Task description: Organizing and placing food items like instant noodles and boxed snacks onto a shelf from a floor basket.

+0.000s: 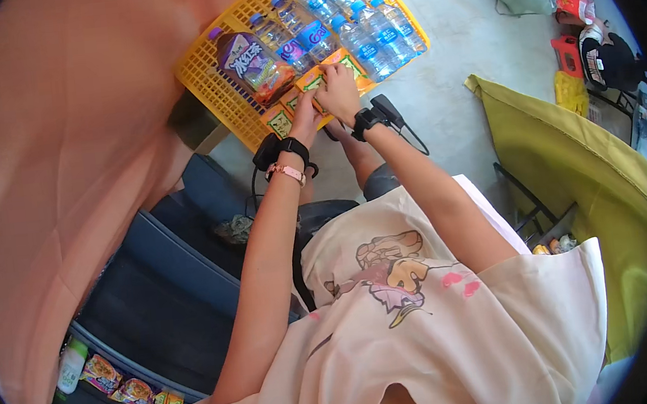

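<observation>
In the head view a yellow plastic basket (215, 104) lies before me. My left hand (305, 121) and my right hand (341, 90) meet at its near edge, both on a small orange-and-green carton (310, 79). Under and beside my left fingers is another such carton (278, 122), with part of one more showing between. Just past my right fingers lies a further orange carton (352, 66). Behind the cartons are a large iced tea bottle (252, 66), clear bottles with purple-and-blue labels (297, 40) and several blue-capped water bottles (375, 39). My fingers partly hide the held carton.
Dark blue fabric compartments (152, 300) stand at left, holding a white bottle with a green cap (72, 366) and snack packs (134, 393). A pinkish cloth (60, 139) hangs at far left. An olive cloth (578, 177) drapes at right, near bags and a red stool (567, 56).
</observation>
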`<state>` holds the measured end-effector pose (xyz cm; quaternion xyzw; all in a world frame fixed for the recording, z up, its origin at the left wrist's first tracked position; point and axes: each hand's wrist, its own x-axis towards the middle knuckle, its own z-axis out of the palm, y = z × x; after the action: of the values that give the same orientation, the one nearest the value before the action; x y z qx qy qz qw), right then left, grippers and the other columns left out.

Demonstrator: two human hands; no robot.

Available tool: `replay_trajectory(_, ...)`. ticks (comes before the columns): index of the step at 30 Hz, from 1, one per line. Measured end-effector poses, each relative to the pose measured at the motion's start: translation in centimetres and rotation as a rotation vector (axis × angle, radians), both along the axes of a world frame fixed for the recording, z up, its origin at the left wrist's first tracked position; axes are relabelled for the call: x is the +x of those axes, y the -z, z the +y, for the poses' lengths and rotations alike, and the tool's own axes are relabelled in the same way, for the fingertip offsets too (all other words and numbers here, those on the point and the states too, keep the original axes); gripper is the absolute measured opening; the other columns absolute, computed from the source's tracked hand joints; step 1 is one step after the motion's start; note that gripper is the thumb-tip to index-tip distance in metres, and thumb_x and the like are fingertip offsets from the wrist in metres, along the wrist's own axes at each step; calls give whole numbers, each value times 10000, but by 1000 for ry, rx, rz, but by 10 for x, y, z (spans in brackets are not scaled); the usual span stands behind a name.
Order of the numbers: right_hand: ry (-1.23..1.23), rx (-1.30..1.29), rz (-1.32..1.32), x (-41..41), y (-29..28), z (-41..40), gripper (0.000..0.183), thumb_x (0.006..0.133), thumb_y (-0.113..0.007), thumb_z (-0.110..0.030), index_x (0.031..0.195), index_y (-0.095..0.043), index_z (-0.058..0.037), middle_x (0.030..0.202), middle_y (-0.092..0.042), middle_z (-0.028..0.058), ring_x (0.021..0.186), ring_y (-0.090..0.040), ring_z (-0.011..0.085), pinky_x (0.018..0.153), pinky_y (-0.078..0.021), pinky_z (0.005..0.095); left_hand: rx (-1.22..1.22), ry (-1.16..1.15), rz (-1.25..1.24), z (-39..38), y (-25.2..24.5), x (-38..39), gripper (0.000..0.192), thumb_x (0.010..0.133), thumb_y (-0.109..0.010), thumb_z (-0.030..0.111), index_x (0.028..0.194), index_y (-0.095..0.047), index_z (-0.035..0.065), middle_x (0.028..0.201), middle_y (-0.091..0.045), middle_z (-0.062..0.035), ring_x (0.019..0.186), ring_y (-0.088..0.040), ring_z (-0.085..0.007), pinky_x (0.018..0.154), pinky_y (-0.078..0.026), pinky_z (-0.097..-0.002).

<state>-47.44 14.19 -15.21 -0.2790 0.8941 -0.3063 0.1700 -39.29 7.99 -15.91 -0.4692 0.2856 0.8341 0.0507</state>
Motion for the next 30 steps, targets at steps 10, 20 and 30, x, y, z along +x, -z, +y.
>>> replay_trajectory(10,-168,-156,-321,11,-14,8,591,663,-565,-199,1177,-384,28,985,-447,209,961,-415,341,840,-347,367,157,-216,8,2,-34,21,599,813,-383,526,1239,-329,109,1196,-397,-95,1100,-392,-214,916,-300,-356)
replay_trajectory(20,-582,-229,-301,82,-94,-4,636,664,-525,-151,1256,-329,-28,1202,-352,238,1125,-331,372,955,-281,396,136,-829,355,37,-45,118,511,855,-347,464,1247,-329,137,1257,-340,-64,1184,-293,-207,944,-283,-351)
replay_trajectory(30,-1073,-593,-258,202,-229,-71,766,643,-544,-131,1311,-194,4,1341,-192,219,1243,-196,359,1018,-195,389,-602,-1052,237,-23,-227,232,572,839,-323,473,1291,-279,125,1305,-319,-46,1211,-264,-192,985,-188,-386)
